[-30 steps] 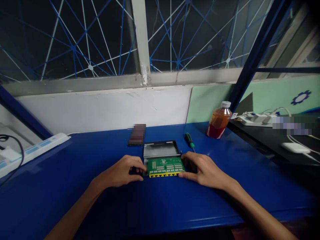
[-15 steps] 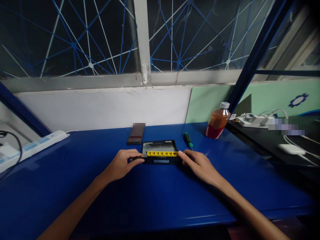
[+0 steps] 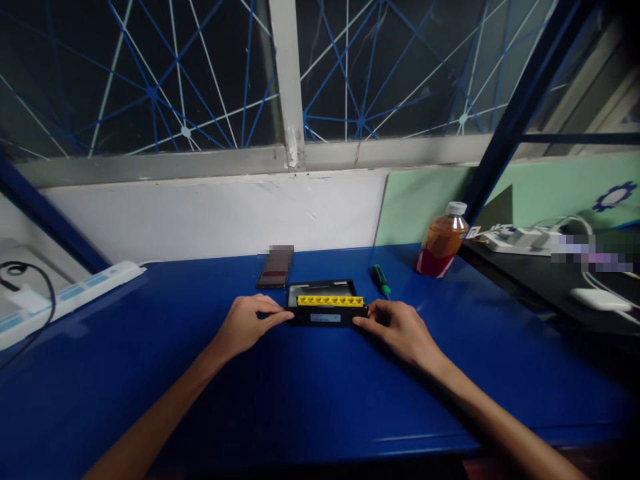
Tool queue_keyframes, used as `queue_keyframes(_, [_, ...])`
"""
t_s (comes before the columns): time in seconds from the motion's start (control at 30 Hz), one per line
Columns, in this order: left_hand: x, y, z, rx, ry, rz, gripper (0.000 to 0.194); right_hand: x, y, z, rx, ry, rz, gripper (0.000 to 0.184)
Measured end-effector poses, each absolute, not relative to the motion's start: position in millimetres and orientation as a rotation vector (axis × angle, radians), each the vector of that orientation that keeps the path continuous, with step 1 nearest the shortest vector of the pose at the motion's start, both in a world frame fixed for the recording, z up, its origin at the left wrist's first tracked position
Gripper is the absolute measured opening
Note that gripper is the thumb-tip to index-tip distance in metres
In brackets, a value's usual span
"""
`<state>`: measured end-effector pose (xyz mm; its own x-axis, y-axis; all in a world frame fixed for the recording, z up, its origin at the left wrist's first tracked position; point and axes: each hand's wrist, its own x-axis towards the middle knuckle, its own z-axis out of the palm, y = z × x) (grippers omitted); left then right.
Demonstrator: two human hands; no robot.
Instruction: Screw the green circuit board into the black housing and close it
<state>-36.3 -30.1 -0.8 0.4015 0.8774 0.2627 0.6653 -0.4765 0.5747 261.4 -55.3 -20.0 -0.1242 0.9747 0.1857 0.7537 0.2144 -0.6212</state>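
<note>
A black network switch (image 3: 325, 319) with a pale label on its near face is held between my two hands, tilted up off the blue table. A row of yellow ports (image 3: 330, 301) runs along its top edge. Just behind it sits an open black shell (image 3: 321, 283) with a grey inside; whether the two parts touch I cannot tell. My left hand (image 3: 253, 323) pinches the switch's left end between thumb and fingers. At the right end, my right hand (image 3: 397, 327) grips it, thumb on the near face and fingers behind.
A phone (image 3: 276, 268) lies behind the shell to the left. To the right are a green-handled screwdriver (image 3: 381, 280) and a drink bottle (image 3: 443, 240). A white power strip (image 3: 95, 288) lies far left; chargers and cables (image 3: 597, 299) lie on a black surface at right.
The switch has tilted so its labelled face shows more fully toward me. My right thumb has moved from the top edge down onto the near face. The view has shifted slightly.
</note>
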Motion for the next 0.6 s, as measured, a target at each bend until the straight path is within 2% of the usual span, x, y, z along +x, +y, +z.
queue_keyframes(0.23, [-34.1,-31.5,-3.1,2.315,1.364,0.716,0.03,258.9,-53.0,-19.8,-1.613,-1.845,0.597,0.036])
queue_keyframes(0.47, [-31.6,-33.2,-5.3,2.261,1.347,0.692,0.028,259.7,-52.3,-21.2,-1.618,-1.883,0.492,0.045])
queue_keyframes(0.6, [-30.6,-33.8,-7.9,2.25,1.366,0.665,0.031,258.2,-53.6,-21.9,-1.547,-1.971,0.411,0.044])
